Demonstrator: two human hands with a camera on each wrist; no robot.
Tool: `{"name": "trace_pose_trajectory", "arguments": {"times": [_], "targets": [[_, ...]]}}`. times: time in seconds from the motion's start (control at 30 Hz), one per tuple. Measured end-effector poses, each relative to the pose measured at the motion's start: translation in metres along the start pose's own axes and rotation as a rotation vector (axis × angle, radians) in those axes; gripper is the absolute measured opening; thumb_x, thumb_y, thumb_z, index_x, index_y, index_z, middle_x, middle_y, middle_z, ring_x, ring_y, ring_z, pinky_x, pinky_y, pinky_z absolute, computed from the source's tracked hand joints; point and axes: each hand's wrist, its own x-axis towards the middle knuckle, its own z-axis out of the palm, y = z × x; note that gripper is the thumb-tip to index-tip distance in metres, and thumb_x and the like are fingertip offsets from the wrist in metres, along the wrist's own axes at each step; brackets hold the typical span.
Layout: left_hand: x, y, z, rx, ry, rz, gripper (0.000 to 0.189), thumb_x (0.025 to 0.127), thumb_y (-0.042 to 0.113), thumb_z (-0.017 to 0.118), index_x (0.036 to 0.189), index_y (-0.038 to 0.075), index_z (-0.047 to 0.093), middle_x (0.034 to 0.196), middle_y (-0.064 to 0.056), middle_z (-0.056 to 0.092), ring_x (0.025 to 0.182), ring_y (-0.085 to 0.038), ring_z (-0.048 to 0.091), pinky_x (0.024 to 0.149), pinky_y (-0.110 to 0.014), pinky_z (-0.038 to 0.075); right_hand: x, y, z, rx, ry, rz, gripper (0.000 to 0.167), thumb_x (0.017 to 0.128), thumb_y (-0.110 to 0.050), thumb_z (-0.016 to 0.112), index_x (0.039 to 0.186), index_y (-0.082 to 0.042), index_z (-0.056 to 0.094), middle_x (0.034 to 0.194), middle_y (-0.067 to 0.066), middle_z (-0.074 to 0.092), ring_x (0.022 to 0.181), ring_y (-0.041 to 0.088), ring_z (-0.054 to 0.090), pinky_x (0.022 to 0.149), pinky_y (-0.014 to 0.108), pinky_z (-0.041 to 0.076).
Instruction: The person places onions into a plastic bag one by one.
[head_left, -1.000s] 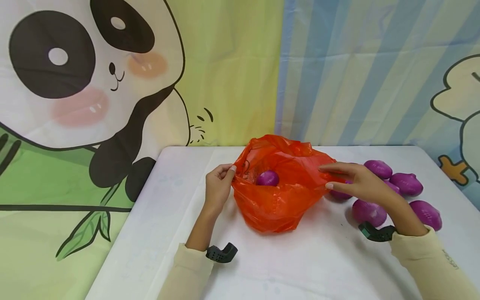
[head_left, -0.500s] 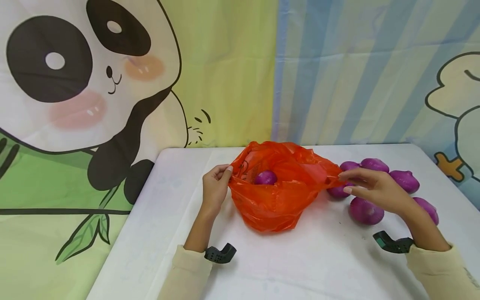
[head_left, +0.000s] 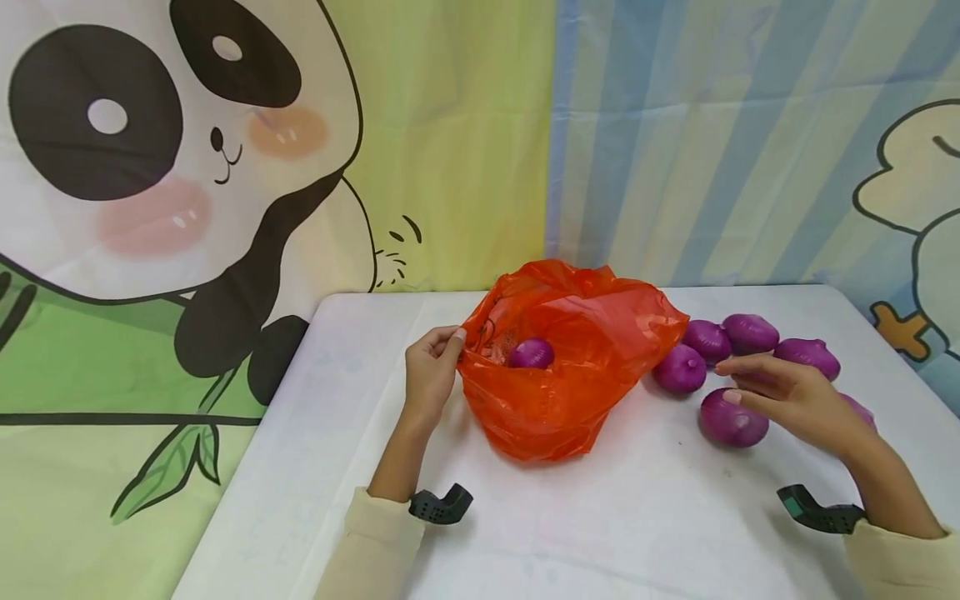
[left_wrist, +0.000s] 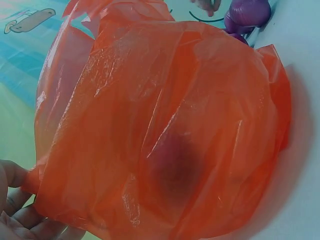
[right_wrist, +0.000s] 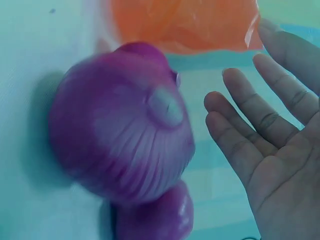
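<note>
Toward the left edge of the table (head_left: pixel 570 533), the rim of the red bag (head_left: pixel 540 421) is pinched between thumb and fingers by the left hand (head_left: pixel 429 375); the rim is best drawn gently outward, so that the thin film is not torn and the mouth is not let fall in. The bag is seated well in from the left edge, its mouth turned upward and toward the near side, the mouth's long axis laid roughly left to right, its right end unsupported. A bagged onion (head_left: pixel 532 353) is contained near the left of the mouth; its axis cannot be told. Toward the far right corner, a bag-side onion (head_left: pixel 678 370) is set just beside the film, contact being unclear. A front onion (head_left: pixel 731 421) is placed closer to the near side, its pale stub seemingly angled up from the tabletop. Nearer the far edge, a far onion (head_left: pixel 750 333) is laid with its longer axis left to right. By the front onion the right hand (head_left: pixel 810 408) is poised, its fingers apart and nothing clasped. Judged from this pose, an onion is best taken round its widest part, thumb opposed to fingers, then carried above the rim and lowered rather than dropped
</note>
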Motion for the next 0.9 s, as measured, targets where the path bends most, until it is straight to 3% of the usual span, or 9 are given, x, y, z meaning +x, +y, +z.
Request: {"name": "trace_pose_trajectory", "arguments": {"times": [0.2,0.43,0.53,0.6,0.67,0.77,0.83,0.9], "targets": [[0.0,0.001,0.0,0.005,0.003,0.003,0.024,0.097,0.022,0.062,0.108,0.003,0.07,0.091,-0.015,0.068,0.078,-0.024,0.063,0.073,-0.028,0.055,-0.009,0.014,-0.004,-0.009,-0.002,0.004,0.041,0.086,-0.004,0.073,0.125,-0.002,0.06,0.115,-0.021,0.058,0.105,-0.011,0.054,0.075,0.012,0.048],[0.0,0.001,0.002,0.005,0.007,-0.005,0.023,0.096,0.02,0.062,0.108,0.002,0.07,0.091,-0.015,0.068,0.078,-0.022,0.063,0.072,-0.027,0.055,-0.014,0.025,-0.005,-0.054,-0.02,0.028,0.052,0.082,-0.005,0.078,0.13,-0.004,0.058,0.12,-0.027,0.048,0.107,-0.019,0.043,0.077,0.008,0.044],[0.0,0.001,0.002,0.001,0.005,-0.005,0.023,0.096,0.02,0.062,0.109,0.003,0.07,0.091,-0.015,0.067,0.078,-0.022,0.062,0.071,-0.027,0.055,-0.015,0.027,-0.004,-0.077,-0.03,0.046,0.055,0.081,-0.008,0.079,0.132,-0.006,0.058,0.125,-0.021,0.049,0.11,-0.02,0.039,0.08,0.006,0.04],[0.0,0.0,0.001,-0.001,0.005,-0.004,0.023,0.096,0.02,0.062,0.108,0.002,0.07,0.09,-0.015,0.067,0.078,-0.022,0.063,0.071,-0.027,0.055,-0.016,0.027,-0.003,-0.108,-0.057,0.062,0.058,0.08,-0.011,0.08,0.133,-0.007,0.056,0.13,-0.008,0.051,0.12,-0.004,0.044,0.083,0.007,0.039],[0.001,-0.001,0.001,0.0,0.006,-0.003,0.023,0.096,0.02,0.062,0.108,0.002,0.07,0.09,-0.014,0.067,0.078,-0.022,0.063,0.072,-0.028,0.055,-0.017,0.027,-0.003,-0.137,-0.088,0.077,0.063,0.079,-0.014,0.081,0.136,-0.007,0.054,0.135,0.009,0.05,0.128,0.02,0.044,0.088,0.023,0.047],[0.001,-0.001,0.001,0.001,0.006,-0.004,0.023,0.096,0.021,0.062,0.108,0.002,0.07,0.09,-0.014,0.068,0.078,-0.022,0.063,0.072,-0.028,0.055,-0.017,0.025,-0.002,-0.157,-0.128,0.091,0.07,0.079,-0.017,0.082,0.139,-0.006,0.049,0.138,0.026,0.044,0.122,0.051,0.036,0.088,0.055,0.047],[0.0,-0.001,0.001,0.001,0.006,-0.004,0.023,0.096,0.021,0.062,0.108,0.003,0.07,0.091,-0.014,0.068,0.078,-0.022,0.063,0.072,-0.028,0.055,-0.018,0.024,-0.001,-0.152,-0.142,0.1,0.073,0.078,-0.018,0.082,0.141,-0.005,0.046,0.139,0.03,0.041,0.122,0.055,0.033,0.08,0.071,0.041],[0.0,-0.001,0.001,0.0,0.006,-0.005,0.023,0.096,0.021,0.062,0.108,0.003,0.07,0.091,-0.014,0.068,0.078,-0.022,0.063,0.073,-0.028,0.055,-0.018,0.024,-0.001,-0.145,-0.15,0.113,0.074,0.078,-0.019,0.082,0.141,-0.005,0.045,0.14,0.031,0.04,0.122,0.055,0.032,0.079,0.073,0.041]]}}
